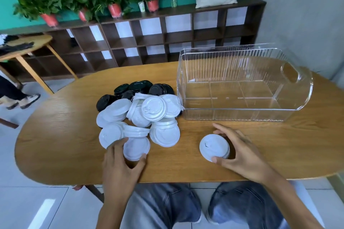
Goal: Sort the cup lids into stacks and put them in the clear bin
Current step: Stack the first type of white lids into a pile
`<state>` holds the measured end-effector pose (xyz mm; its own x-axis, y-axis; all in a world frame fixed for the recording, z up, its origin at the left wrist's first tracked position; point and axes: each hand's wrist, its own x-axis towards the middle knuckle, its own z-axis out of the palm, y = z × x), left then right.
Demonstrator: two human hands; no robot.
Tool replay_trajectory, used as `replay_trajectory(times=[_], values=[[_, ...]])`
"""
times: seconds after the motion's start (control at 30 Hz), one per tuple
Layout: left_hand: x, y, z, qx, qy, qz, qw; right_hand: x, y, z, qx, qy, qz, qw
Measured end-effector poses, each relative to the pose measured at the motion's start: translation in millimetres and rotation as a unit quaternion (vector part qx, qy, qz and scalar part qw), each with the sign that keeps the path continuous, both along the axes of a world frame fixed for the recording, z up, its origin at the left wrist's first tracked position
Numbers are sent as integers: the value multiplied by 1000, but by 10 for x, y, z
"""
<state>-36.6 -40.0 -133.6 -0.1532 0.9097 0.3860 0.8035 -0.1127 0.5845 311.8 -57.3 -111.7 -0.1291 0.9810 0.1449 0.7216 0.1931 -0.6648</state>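
Left hand [121, 161] pinches a white lid [136, 148] at the near edge of the lid pile [141, 111], right hand [236, 151] curls round what looks like a short white stack [214, 148] on the table [55, 135] near the clear bin [242, 83].

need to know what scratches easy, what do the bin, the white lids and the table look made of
Bin: clear rigid plastic, glossy, ribbed walls you can see through.
White lids: thin moulded plastic, matt to satin, probably.
Table: wood or wood veneer, visible grain, smooth low-sheen finish.

Lid pile [141, 113] beside empty clear bin [242, 117]
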Motion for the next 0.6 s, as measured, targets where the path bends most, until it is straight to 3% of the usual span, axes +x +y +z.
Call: replay_trajectory(times=[0.2,0.33,0.6], values=[[17,-11,-3,24,-31,10,999,5,1,2,-6,7,-1,1000],[9,-65,14,41,-105,-5,994,16,4,-12,-8,10,2,1000],[215,-199,52,77,-121,-123,982,29,15,-44,4,15,8,1000]])
